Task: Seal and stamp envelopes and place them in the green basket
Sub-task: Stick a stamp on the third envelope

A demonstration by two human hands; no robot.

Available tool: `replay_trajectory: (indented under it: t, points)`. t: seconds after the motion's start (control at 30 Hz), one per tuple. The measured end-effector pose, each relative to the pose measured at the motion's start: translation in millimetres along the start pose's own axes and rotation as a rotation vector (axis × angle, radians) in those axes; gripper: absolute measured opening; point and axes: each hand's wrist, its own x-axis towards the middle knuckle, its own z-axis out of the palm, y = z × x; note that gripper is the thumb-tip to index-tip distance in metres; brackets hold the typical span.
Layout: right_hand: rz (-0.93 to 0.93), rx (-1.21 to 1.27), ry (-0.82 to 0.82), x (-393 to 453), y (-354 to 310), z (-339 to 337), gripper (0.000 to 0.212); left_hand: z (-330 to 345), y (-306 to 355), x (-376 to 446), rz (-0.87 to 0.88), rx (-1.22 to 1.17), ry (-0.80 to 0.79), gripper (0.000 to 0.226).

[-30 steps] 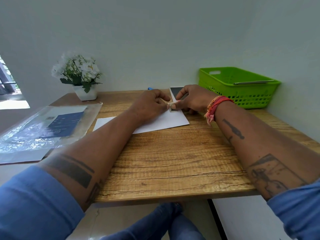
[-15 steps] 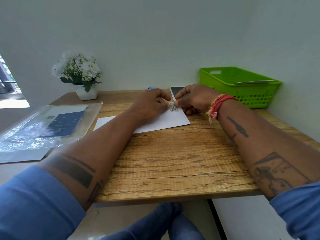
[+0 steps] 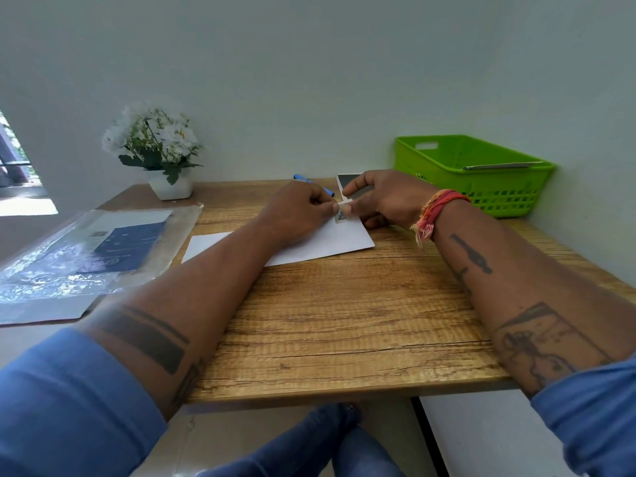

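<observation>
A white envelope (image 3: pixel 330 241) lies flat on the wooden table (image 3: pixel 344 321), partly under my left forearm. Both hands meet over its far right corner. My left hand (image 3: pixel 297 210) pinches a small stamp (image 3: pixel 340 215) that hangs just above the envelope. My right hand (image 3: pixel 382 197) pinches a thin white strip (image 3: pixel 345 202) at the stamp's top edge. The green basket (image 3: pixel 481 173) stands at the back right against the wall, with an envelope (image 3: pixel 502 165) resting across its rim.
A white pot of white flowers (image 3: pixel 161 149) stands at the back left. A clear plastic sleeve with a dark blue sheet (image 3: pixel 93 249) covers the left side. A blue pen (image 3: pixel 315 184) and a phone (image 3: pixel 349 182) lie behind my hands.
Both hands have lifted slightly off the envelope's corner. The stamp now hangs between the fingertips, and the right fingers have pulled a white strip away from it.
</observation>
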Motion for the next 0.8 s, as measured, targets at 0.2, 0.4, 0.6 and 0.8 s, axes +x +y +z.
replay_trajectory:
  t: [0.2, 0.4, 0.6, 0.8]
  points:
    - [0.007, -0.114, -0.018, 4, -1, 4, 0.037, 0, -1, 1, -0.038, -0.039, 0.010, 0.019]
    - [0.015, 0.019, -0.048, 6, 5, -1, 0.033, 0, 0, 3, -0.042, -0.038, 0.007, 0.023]
    - [-0.003, 0.087, 0.072, 7, 6, 5, 0.026, 1, -3, 3, -0.026, -0.053, 0.003, 0.021]
    - [0.050, 0.163, 0.074, 10, 4, 5, 0.015, 2, -4, 5, -0.052, -0.033, 0.002, 0.019]
